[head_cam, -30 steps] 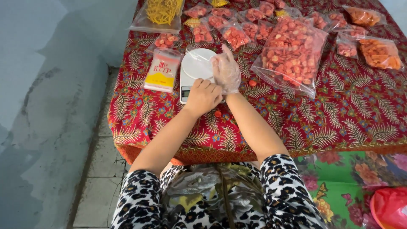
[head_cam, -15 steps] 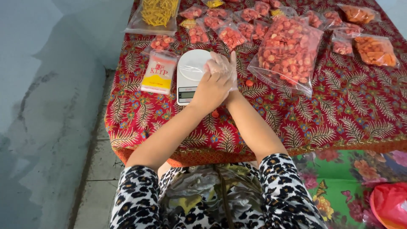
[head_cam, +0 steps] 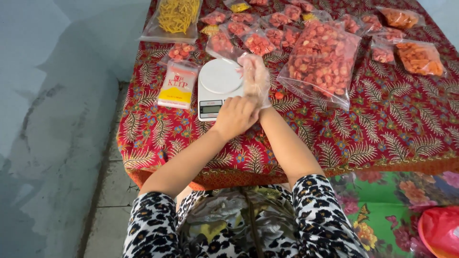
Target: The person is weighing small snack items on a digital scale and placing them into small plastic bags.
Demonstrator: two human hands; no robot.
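Pinching the cuff of a clear plastic glove [head_cam: 256, 76], left hand [head_cam: 235, 114] works at the right wrist.
Right hand [head_cam: 255, 79] sits inside the glove, fingers spread and pointing away along the forearm line, over the white kitchen scale [head_cam: 216, 86]. Glove lies just beyond the left-hand grip, up and to the right; the cuff end is nearest it. Large bag of red snacks [head_cam: 322, 59] lies right.

snack bags [head_cam: 321, 62] crowd behind, cloth [head_cam: 382, 129] bare right
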